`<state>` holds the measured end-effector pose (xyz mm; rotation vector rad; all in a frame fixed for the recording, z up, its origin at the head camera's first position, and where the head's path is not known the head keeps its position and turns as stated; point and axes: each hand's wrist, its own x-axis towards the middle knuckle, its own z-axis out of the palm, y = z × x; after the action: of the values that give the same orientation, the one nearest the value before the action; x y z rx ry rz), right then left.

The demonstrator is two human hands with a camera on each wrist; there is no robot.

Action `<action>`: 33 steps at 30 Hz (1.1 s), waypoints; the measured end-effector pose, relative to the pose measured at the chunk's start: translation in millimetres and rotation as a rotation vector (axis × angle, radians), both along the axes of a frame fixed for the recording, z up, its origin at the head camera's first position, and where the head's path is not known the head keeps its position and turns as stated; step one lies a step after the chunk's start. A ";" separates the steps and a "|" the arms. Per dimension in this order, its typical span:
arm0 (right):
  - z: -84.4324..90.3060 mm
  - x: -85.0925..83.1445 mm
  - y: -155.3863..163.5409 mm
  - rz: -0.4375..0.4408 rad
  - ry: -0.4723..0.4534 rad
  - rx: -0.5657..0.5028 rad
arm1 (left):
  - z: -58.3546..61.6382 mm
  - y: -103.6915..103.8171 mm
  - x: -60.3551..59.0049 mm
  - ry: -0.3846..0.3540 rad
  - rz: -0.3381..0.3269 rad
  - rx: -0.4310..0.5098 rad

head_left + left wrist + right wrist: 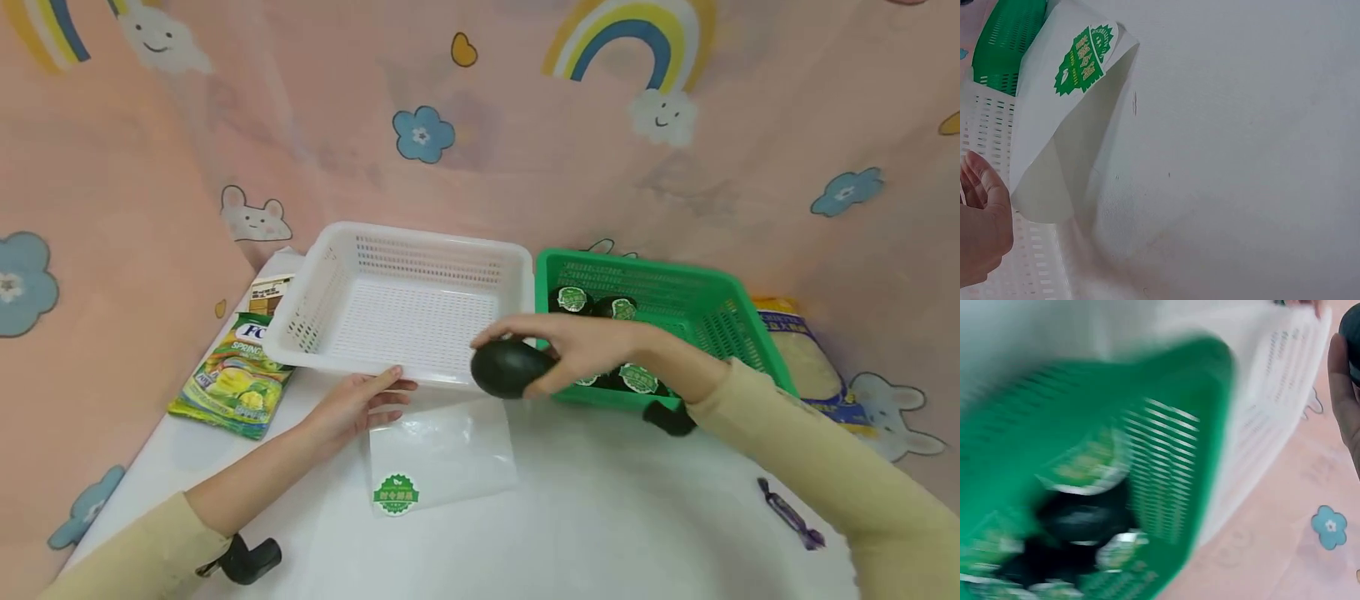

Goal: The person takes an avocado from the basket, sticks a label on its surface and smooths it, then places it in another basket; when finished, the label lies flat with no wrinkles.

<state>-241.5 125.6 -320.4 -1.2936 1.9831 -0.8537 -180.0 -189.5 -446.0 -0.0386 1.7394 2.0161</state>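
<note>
A dark, smooth avocado (510,367) is gripped between the thumb and fingers of my right hand (588,346), held over the gap between the two baskets, at the white one's front right corner. At the white basket's (397,375) front rim is my left hand (356,408), thumb at the rim and the other fingers extended below it, over a plastic bag's edge. That clear bag (457,454) lies flat with a green round label (395,494). In the green basket (720,300) lie several dark avocados (572,300) with green-and-white labels, partly hidden by my right arm.
A green and yellow snack packet (236,375) lies left of the white basket, and a blue-and-yellow bag (802,350) stands behind the green one. A purple wrapped stick (791,515) rests at the right. Pink patterned cloth (337,100) rises behind.
</note>
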 end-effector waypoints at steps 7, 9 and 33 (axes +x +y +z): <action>-76.8 59.6 58.5 -0.075 0.101 0.022 | 2.8 -13.6 3.0 0.011 0.055 -0.035; -100.4 62.1 61.7 -0.136 0.180 0.030 | 4.0 -17.0 3.3 0.024 0.067 -0.067; -111.9 94.4 7.5 -0.303 0.613 -0.342 | -18.8 -0.6 64.4 0.233 -0.214 -0.317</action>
<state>-147.1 133.1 -432.3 -1.6130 2.6487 -1.0640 -115.6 -190.1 -464.8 0.2783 2.0959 1.6301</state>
